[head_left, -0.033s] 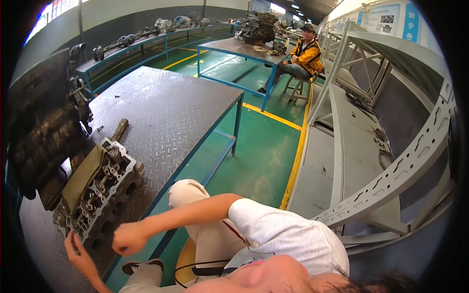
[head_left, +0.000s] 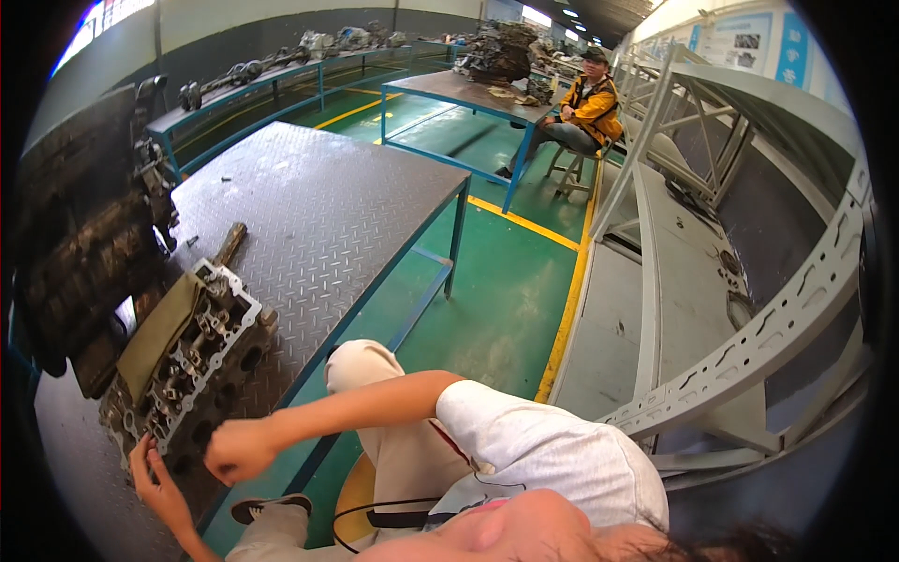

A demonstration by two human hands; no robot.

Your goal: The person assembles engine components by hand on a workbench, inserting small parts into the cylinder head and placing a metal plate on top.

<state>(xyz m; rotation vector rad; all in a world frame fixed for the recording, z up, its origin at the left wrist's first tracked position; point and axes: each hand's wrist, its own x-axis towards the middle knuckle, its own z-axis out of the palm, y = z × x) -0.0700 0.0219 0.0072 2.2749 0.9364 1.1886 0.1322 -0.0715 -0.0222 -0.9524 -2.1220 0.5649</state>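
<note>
Your left hand [head_left: 157, 482] rests, fingers spread wide, against the near end of the cylinder head [head_left: 187, 361], which lies at the near left edge of the checker-plate steel table [head_left: 328, 215]. Your right hand [head_left: 239, 451] is closed into a fist just beside the head's near right corner; whether it grips a tool or a fastener cannot be told. The casting looks heavy, rigid and grimy, likely slick with oil, with sharp machined edges and exposed valve gear on top. Judgement: take hold low, at both ends, never by the springs. A larger engine block [head_left: 80, 234] stands on the far left. A seated person [head_left: 585, 117] is far off.
</note>
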